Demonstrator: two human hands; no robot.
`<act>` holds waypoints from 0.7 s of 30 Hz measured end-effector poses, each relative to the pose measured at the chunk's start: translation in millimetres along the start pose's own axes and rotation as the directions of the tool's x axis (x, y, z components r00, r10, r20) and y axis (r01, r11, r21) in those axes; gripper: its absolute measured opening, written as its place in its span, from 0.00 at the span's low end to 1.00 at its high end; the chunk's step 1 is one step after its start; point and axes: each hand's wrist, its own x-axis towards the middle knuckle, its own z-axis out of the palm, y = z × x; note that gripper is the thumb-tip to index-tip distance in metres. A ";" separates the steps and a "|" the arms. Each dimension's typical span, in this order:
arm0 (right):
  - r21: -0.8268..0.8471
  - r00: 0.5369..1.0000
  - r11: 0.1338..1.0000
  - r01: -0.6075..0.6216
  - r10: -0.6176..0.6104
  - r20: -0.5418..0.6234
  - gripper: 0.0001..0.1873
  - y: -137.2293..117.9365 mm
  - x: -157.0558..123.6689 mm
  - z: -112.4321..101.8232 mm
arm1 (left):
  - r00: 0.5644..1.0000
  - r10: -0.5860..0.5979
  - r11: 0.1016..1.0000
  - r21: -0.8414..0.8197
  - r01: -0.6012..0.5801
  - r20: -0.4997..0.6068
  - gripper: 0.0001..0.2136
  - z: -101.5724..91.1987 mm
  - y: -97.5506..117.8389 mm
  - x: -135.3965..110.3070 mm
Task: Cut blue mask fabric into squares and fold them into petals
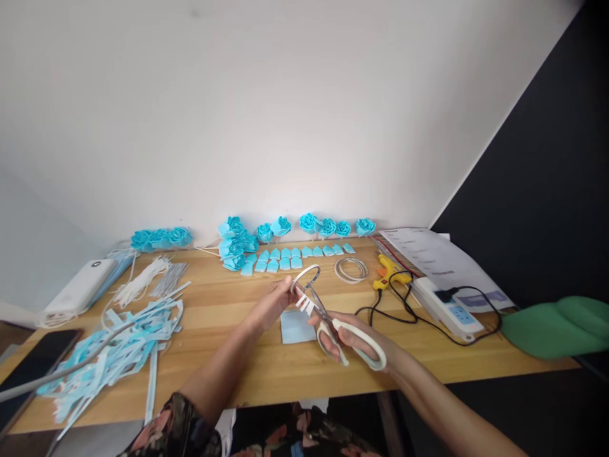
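Note:
My right hand (354, 343) is closed round the white handles of a pair of scissors (333, 324), blades pointing up and left. My left hand (275, 303) pinches a white strip (304, 293) that curls into a loop and has fringe cuts along one edge; the scissor blades meet that fringe. Both hands hover above a light blue square piece (294, 327) lying flat on the wooden table (228, 374).
Blue fabric roses (280, 226) and rows of small blue folded pieces (295, 257) line the wall. Blue and white scraps (109, 355) pile at left, beside a white power bank (78, 289) and a phone (28, 371). A yellow glue gun (390, 271), wire coil (351, 270), power strip (447, 308), papers and a green cushion (556, 327) lie at right.

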 end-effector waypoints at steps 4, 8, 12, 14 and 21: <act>0.016 1.000 1.000 0.000 0.000 0.006 0.32 -1.8 2.3 0.9 | 1.000 -0.016 1.000 0.004 0.016 0.025 0.26 2.2 1.2 -1.8; 0.018 1.000 1.000 -0.006 0.006 -0.005 0.31 -4.7 5.4 1.0 | 0.999 0.003 1.000 -0.008 -0.003 0.052 0.24 0.4 -1.1 -2.8; 0.044 1.000 0.999 -0.011 0.011 -0.004 0.32 -6.6 9.8 0.4 | 0.994 0.019 1.000 0.003 -0.019 0.108 0.23 -0.9 -1.8 -3.8; 0.046 1.000 0.999 -0.012 0.012 -0.002 0.32 -8.3 11.2 0.6 | 0.993 0.026 1.000 0.008 -0.027 0.119 0.22 -0.9 -1.7 -4.0; 0.060 0.999 0.998 0.016 -0.014 -0.039 0.32 -12.7 11.6 3.1 | 0.994 0.030 0.999 0.022 -0.032 0.106 0.22 -1.5 -3.5 -3.3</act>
